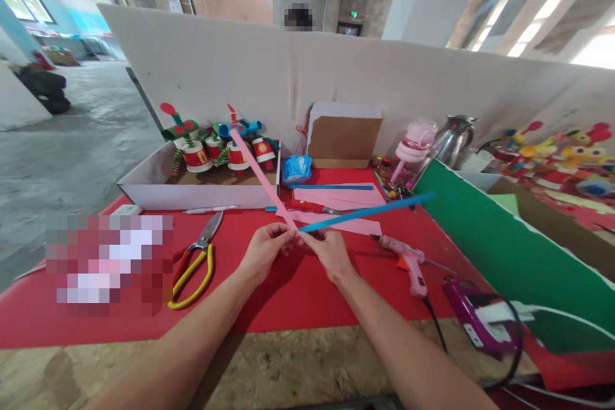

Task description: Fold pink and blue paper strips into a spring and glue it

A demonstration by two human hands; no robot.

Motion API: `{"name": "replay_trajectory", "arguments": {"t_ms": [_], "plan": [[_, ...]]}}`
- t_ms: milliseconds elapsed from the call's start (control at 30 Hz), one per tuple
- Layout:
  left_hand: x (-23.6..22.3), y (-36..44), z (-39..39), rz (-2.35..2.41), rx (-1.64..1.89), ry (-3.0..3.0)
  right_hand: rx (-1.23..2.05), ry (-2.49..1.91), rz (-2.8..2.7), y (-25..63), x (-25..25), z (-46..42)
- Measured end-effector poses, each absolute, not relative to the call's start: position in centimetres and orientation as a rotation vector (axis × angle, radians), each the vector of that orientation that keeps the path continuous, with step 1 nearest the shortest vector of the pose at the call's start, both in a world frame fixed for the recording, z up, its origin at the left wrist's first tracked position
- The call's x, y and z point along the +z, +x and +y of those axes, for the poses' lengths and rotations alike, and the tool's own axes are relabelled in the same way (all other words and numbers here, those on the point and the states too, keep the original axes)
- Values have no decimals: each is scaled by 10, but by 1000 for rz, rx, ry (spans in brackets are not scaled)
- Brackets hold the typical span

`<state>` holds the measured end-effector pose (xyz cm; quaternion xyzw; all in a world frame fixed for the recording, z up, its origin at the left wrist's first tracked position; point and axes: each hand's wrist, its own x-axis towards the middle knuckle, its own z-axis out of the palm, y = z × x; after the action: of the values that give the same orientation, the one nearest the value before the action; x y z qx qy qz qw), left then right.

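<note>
My left hand pinches the lower end of a long pink paper strip, which slants up and away to the left. My right hand is closed on the near end of a blue paper strip that reaches out to the right. The two strips meet in a V at my fingertips, above the red tabletop. My fingers partly hide the joint. Behind the strips lie pink paper pieces and another blue strip. A pink glue gun rests to the right of my right hand.
Yellow-handled scissors lie left of my hands. Behind them, a white box holds several paper-cup figures. A green-sided box, purple power strip and pink bottle stand right. A white partition closes the back.
</note>
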<state>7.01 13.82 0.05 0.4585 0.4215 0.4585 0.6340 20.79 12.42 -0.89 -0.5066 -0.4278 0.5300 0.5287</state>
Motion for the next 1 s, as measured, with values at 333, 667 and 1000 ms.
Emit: {"name": "replay_trajectory", "arguments": {"t_ms": [333,667,1000], "plan": [[5,70,138,939,1010,1057,1516,-1029,-866,214,-4,126],[2,71,138,999,1010,1087,1584,-1046,-825,212,-3,123],[-5,68,143,988,952,1033,1518,-1089,-869,210,-11,125]]}}
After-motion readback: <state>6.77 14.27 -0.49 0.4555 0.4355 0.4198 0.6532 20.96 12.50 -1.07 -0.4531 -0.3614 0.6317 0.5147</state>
